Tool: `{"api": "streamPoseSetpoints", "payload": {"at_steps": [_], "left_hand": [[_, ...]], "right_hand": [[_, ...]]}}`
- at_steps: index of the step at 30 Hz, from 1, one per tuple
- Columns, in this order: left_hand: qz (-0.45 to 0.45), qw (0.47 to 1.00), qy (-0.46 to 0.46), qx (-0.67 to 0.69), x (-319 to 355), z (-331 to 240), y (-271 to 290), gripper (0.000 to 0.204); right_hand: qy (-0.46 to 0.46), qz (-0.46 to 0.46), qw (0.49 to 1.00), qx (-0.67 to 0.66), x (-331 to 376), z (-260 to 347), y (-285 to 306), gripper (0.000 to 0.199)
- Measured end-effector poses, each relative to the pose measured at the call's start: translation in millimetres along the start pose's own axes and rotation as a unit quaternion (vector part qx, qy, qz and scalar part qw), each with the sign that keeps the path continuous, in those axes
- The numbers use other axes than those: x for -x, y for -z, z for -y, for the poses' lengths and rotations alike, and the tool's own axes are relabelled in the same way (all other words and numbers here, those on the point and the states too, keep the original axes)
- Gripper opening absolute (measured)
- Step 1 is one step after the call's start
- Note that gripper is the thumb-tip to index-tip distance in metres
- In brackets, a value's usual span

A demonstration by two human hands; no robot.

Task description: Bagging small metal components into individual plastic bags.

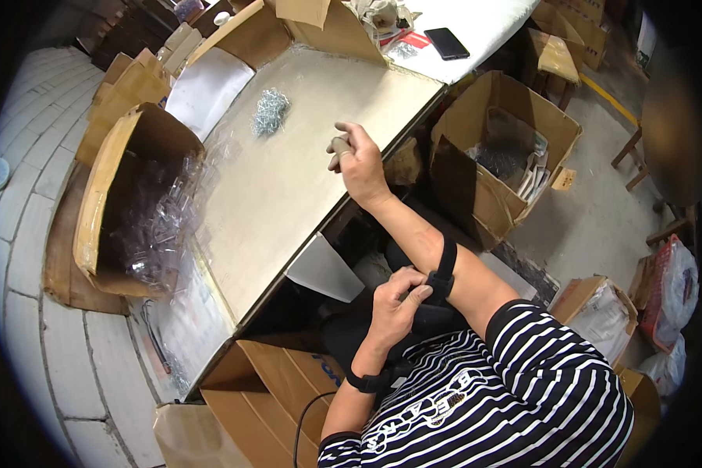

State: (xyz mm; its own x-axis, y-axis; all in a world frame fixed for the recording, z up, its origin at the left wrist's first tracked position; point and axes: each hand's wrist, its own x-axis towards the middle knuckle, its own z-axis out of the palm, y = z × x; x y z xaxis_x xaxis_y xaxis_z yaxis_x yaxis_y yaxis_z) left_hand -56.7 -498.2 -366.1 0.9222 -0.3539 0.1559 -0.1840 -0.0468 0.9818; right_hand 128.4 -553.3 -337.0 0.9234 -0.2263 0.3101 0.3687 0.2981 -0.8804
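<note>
My left hand (395, 310) is closed, thumb and fingers pinched at the black strap (444, 274) that circles my right forearm. A small dark block sits on this strap beside my fingertips. My right hand (361, 168) is raised over the near edge of the worktable (288, 195). Its fingers are loosely bent and apart, with grey-brown coverings on some fingertips and nothing held. Another black band (369, 382) goes round my left wrist, with a cable near it. Beyond my right hand, a small heap of silvery metal pieces (271, 113) lies on the table.
At the left, a tipped cardboard box (101, 195) spills clear plastic pieces (164, 214) toward the table. Right of the table stands an open carton (507, 101) with bagged items. A black phone (447, 44) lies on the white surface at the back. Brown cartons (288, 374) crowd the table's near side.
</note>
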Motion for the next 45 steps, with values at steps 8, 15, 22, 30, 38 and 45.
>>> {"api": "streamPoseSetpoints", "payload": {"at_steps": [8,15,22,30,38,45], "left_hand": [[-0.192,0.978,0.055,0.065,-7,7,14,0.015],[-0.154,0.968,0.075,0.184,-6,3,27,0.021],[0.081,0.973,-0.008,0.214,-26,-29,-6,0.025],[0.114,0.955,0.015,0.273,-26,-29,-15,0.023],[0.141,0.93,0.018,0.34,-24,-21,-13,0.012],[0.069,0.954,-0.069,0.284,-15,-27,-19,0.008]], "right_hand": [[-0.246,0.09,0.842,-0.471,-1,43,7,0.041],[-0.146,0.273,0.419,-0.853,12,151,32,0.041],[-0.105,0.447,0.362,-0.812,29,208,57,0.021],[-0.125,0.398,0.4,-0.816,36,208,62,0.019],[-0.158,0.475,0.376,-0.78,53,220,62,0.017],[-0.183,0.487,0.366,-0.771,54,231,77,0.017]]}}
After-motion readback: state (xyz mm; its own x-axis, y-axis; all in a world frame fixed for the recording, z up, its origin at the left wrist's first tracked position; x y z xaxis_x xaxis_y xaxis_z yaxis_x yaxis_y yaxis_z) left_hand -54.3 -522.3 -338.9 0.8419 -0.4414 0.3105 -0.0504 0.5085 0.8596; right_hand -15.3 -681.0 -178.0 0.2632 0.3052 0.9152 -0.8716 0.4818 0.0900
